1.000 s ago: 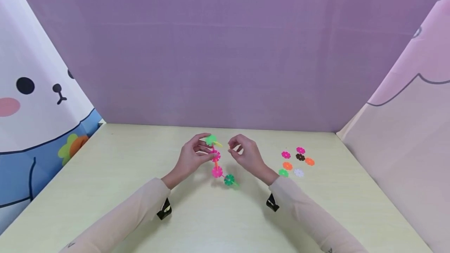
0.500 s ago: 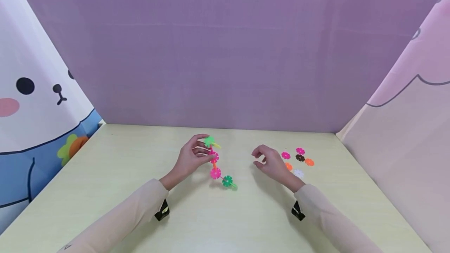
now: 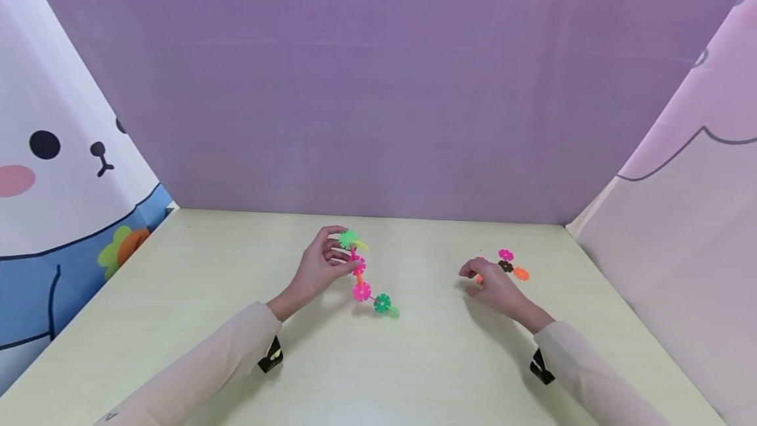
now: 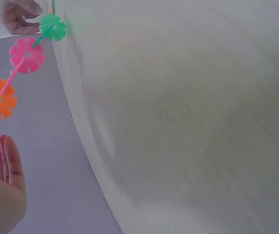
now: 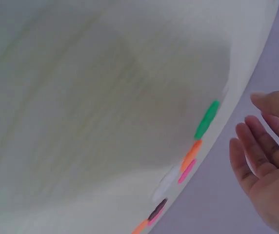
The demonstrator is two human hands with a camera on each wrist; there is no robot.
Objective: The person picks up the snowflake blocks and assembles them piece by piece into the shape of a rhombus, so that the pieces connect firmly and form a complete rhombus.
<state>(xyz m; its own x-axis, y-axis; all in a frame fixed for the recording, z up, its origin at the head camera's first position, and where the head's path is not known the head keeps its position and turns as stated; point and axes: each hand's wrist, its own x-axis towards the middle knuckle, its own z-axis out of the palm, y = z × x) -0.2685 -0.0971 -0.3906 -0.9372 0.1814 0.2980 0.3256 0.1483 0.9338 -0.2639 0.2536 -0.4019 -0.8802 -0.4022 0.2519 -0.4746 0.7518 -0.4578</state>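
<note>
Beige sleeves (image 3: pixel 201 360) reach in from the bottom edge, a black band (image 3: pixel 271 355) under each cuff. Beyond them, left of the table's middle, is a chain of flower discs (image 3: pixel 362 292), its dark green and pink pieces slotted together edgewise; I cannot tell whether its lower end touches the table (image 3: pixel 355 373). Its upper part is in the left hand (image 3: pixel 316 271), thumb and fingers clamped on it, near a light green disc (image 3: pixel 348 239) at the top. Well apart to the right, the right hand (image 3: pixel 497 288) hovers by the loose discs (image 3: pixel 521 273), thumb and fingertips apart. Pink, brown and orange ones show past it (the right-wrist view adds a green disc (image 5: pixel 207 120) and a white disc (image 5: pixel 165 184)). Behind the table rises a purple backdrop (image 3: pixel 378 84), with printed cloth (image 3: pixel 65 215) at the left and pink-and-cream cloth (image 3: pixel 686 235) at the right.
</note>
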